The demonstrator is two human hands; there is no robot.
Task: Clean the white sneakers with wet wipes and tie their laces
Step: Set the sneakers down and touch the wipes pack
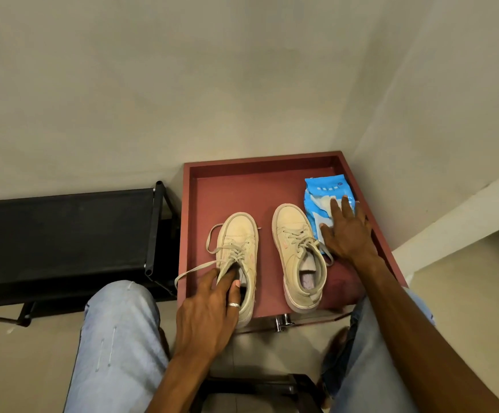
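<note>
Red tray (260, 162) holds the left sneaker (239, 234) and right sneaker (292, 234) near its front edge, wipes pack (322, 186) by the right edge. Left hand (206, 311) grips the left sneaker's collar; right hand (346, 234) rests straight-fingered on the pack, which may slide when a wipe is pulled

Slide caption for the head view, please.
Left hand holds one sneaker; right hand rests on the wipes pack in the red tray.
</note>
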